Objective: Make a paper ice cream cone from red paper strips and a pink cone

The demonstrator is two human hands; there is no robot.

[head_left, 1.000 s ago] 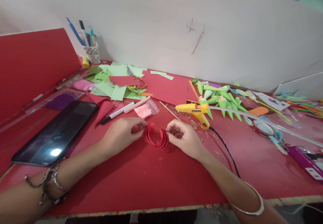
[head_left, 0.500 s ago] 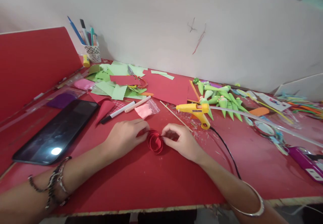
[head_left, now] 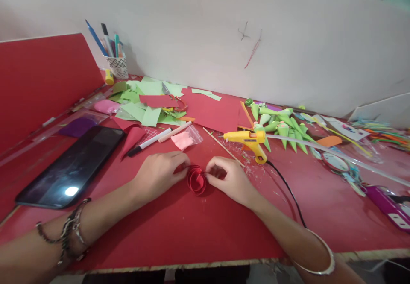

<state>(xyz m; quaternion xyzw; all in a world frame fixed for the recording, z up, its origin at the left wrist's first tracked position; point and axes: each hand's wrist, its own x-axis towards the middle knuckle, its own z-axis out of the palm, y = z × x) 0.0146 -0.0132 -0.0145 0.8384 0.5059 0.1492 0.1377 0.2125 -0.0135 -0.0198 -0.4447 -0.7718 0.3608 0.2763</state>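
Observation:
Between my two hands is a loosely coiled red paper spiral [head_left: 196, 180], its rings opened out over the red tabletop. The fingertips of my left hand [head_left: 163, 171] pinch its left edge. On the opposite side, my right hand [head_left: 229, 177] grips the edge between thumb and forefinger. A small bag of pink clay [head_left: 183, 140] lies just beyond the left fingers. Past the right hand are a thin wooden stick [head_left: 223, 147] and a yellow hot glue gun [head_left: 248, 141].
A black phone [head_left: 72, 166] lies at left, near a black-capped marker [head_left: 149, 142]. Green paper scraps [head_left: 141, 109] with scissors [head_left: 181, 103] are at the back. Green paper cones [head_left: 283, 126] are piled behind the glue gun, whose black cord [head_left: 290, 192] runs toward the front edge. A purple power strip [head_left: 389, 207] sits at right.

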